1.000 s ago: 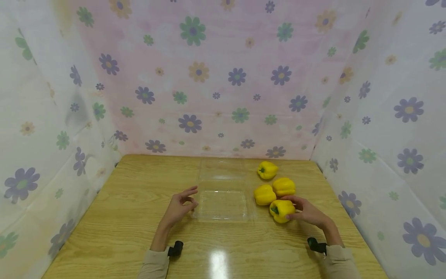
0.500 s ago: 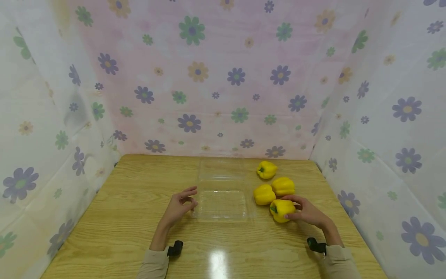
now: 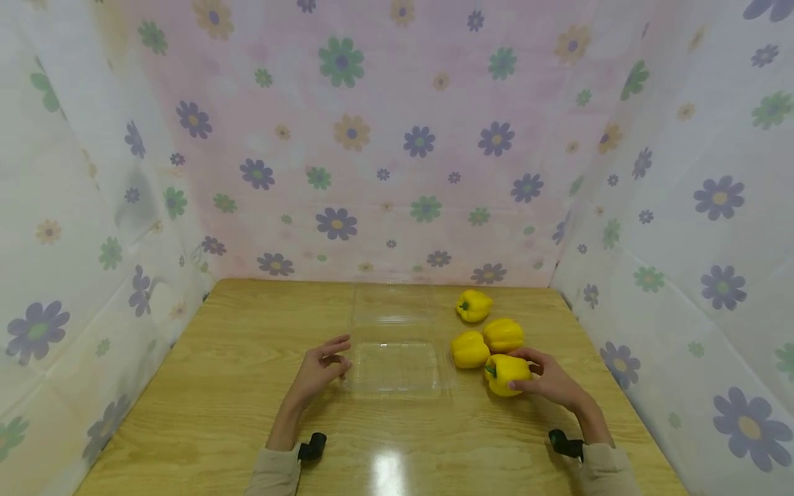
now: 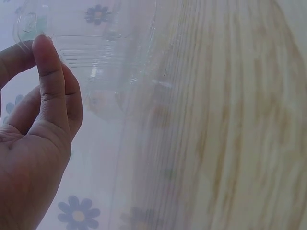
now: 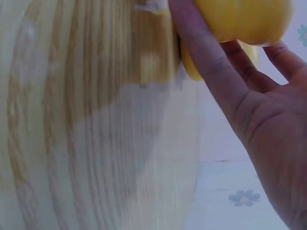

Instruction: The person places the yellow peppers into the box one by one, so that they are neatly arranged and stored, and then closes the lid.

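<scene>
In the head view a clear plastic clamshell box (image 3: pixel 398 368) lies open on the table, its lid (image 3: pixel 393 303) folded back toward the far wall. My left hand (image 3: pixel 315 372) pinches the box's left rim between thumb and finger; the left wrist view shows those fingertips (image 4: pixel 44 48) at the clear edge. On the right, my right hand (image 3: pixel 551 381) grips a yellow bell pepper (image 3: pixel 505 377), thumb on the near side and fingers behind. The pepper's green stem points left. Its far side is hidden by the hand in the right wrist view.
Two more yellow peppers, one on the left (image 3: pixel 469 350) and one on the right (image 3: pixel 504 333), sit just behind the gripped one. Another pepper (image 3: pixel 474 306) lies farther back. Flower-printed cloth walls (image 3: pixel 384 151) enclose the wooden table (image 3: pixel 248 331) at the back and sides.
My right hand and its pepper have shifted slightly to the right, away from the neighbouring peppers. The left hand stays at the box's rim. The head view has tilted up slightly.
</scene>
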`<state>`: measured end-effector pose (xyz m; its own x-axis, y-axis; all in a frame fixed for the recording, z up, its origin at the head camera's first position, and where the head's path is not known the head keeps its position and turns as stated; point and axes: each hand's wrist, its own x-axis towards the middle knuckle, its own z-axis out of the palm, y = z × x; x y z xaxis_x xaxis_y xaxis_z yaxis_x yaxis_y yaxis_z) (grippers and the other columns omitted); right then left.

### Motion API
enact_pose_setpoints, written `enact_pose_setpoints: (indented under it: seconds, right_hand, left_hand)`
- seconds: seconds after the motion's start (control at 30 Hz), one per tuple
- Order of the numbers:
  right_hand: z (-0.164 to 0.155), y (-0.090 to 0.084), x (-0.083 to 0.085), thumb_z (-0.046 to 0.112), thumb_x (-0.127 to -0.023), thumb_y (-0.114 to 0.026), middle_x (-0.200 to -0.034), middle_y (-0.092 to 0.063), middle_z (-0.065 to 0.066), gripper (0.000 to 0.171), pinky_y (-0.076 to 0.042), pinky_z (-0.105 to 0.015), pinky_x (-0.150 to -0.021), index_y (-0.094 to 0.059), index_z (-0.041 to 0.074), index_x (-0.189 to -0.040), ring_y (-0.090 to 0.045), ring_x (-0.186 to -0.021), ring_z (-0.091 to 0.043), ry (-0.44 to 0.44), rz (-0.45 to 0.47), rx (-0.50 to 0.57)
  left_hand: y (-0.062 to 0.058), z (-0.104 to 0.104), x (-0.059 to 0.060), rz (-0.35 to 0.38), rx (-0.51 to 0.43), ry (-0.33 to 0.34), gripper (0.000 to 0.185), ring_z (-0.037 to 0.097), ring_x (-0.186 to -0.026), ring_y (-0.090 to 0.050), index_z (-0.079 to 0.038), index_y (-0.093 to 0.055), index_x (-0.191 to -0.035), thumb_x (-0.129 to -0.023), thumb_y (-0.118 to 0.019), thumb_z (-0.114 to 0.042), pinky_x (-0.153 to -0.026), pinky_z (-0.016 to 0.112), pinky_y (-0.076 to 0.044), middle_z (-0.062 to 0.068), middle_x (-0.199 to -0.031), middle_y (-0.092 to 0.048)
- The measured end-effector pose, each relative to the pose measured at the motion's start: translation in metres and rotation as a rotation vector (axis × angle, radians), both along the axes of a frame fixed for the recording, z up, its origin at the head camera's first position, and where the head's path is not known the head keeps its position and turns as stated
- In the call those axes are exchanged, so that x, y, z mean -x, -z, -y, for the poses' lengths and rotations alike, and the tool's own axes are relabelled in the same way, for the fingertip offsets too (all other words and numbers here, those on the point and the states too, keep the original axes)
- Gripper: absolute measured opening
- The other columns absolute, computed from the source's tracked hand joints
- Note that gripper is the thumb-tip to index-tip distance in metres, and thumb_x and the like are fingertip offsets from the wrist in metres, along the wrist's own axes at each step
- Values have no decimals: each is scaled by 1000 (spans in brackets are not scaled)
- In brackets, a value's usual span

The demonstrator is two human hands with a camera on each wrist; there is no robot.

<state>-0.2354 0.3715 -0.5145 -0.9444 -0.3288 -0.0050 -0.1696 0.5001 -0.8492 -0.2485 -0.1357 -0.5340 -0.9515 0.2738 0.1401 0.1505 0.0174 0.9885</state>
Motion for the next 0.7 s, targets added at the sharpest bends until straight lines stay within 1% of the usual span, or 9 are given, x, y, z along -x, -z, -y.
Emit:
enact_pose_setpoints:
  seconds: [0.13, 0.2, 0.23, 0.3, 0.4, 0.5, 0.57, 0.7]
  right_hand:
    - [-1, 2, -2, 15, -89, -78, -142, -49, -26, 58, -60, -33, -81, -53, -1, -139, -53, -122, -42, 18, 28, 70]
    - [-1, 2, -2, 14, -90, -78, -142, -49, -27, 58, -60, -34, -80, -52, -1, -140, -51, -125, -46, 16, 15, 80]
    - [0, 2, -2, 13, -90, -78, -142, -49, -26, 58, -60, -34, -80, -52, -1, -140, -51, -126, -46, 16, 5, 82]
    - [0, 0, -2, 13, -90, -77, -140, -52, -24, 55, -59, -33, -83, -53, -1, -139, -52, -125, -41, 4, -33, 65]
    - [2, -4, 0, 12, -90, -77, -134, -58, -17, 51, -56, -31, -88, -56, 2, -136, -57, -122, -26, -5, -101, 36]
    - [5, -10, 3, 11, -90, -77, -130, -61, -12, 48, -54, -30, -91, -58, 3, -134, -57, -117, -11, -16, -175, 24]
    - [8, -15, 6, 9, -89, -77, -129, -61, -12, 48, -55, -30, -90, -59, 3, -133, -57, -114, -5, -20, -206, 42]
    - [15, -23, 10, 5, -89, -76, -133, -55, -15, 47, -61, -32, -79, -57, 2, -133, -58, -112, -1, -33, -221, 99]
  left_hand:
    - [2, -1, -2, 16, -1, -13, 49, 13, -85, -62, 17, -52, -138, -93, -69, 4, -66, 21, -55, 25, -157, -40]
    - [3, -1, -3, 19, -3, -14, 49, 13, -85, -62, 17, -52, -138, -93, -69, 3, -66, 22, -55, 25, -157, -40]
    - [3, -1, -3, 20, -8, -13, 49, 14, -86, -62, 17, -52, -137, -93, -69, 3, -65, 22, -55, 25, -157, -39]
    - [4, -1, -4, 19, -11, -10, 49, 13, -85, -61, 17, -52, -137, -93, -68, 4, -65, 23, -55, 26, -157, -39]
    - [4, 0, -4, 17, -11, -9, 47, 13, -85, -61, 18, -52, -137, -94, -66, 6, -65, 23, -55, 26, -157, -38]
    - [4, 0, -2, 15, -11, -8, 46, 13, -85, -61, 18, -53, -137, -94, -66, 8, -64, 22, -55, 26, -157, -39]
    - [4, 0, -1, 12, -14, -4, 46, 13, -85, -61, 18, -53, -136, -93, -66, 8, -64, 22, -55, 27, -156, -39]
    - [1, -1, 1, 2, -25, 11, 46, 13, -85, -62, 19, -53, -136, -93, -66, 9, -63, 23, -56, 29, -155, -39]
